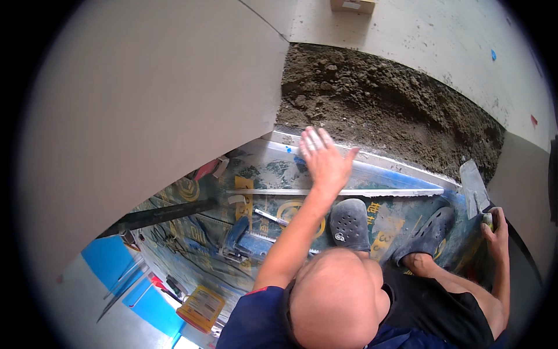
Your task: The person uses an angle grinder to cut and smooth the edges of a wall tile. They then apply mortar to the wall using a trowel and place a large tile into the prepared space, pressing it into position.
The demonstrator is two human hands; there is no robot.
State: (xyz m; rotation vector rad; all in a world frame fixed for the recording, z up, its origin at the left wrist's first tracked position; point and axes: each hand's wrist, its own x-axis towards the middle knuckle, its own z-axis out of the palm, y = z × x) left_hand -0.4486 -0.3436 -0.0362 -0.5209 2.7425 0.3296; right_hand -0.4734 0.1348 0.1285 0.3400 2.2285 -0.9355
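My left hand point(328, 166) reaches out palm down, fingers stretched and thumb apart, with white dust on the fingers. It is over the pale edge strip point(401, 171) beside a bed of loose brown sandy mortar point(360, 96); I cannot tell whether it touches. At the right, my right hand point(496, 230) is closed round the handle of a trowel point(474, 180). The flat grey blade points up and away, near the mortar's right end. Below the left hand, a long thin white strip point(395, 192) lies across the printed floor covering.
A large pale panel point(163, 104) fills the left side. Pale slabs point(430, 52) border the mortar, with a small box point(353, 6) at the far edge. A blue-handled tool point(235, 235) and a white pen-like stick point(270, 217) lie left of my shoes. A yellow container point(200, 308) stands lower left.
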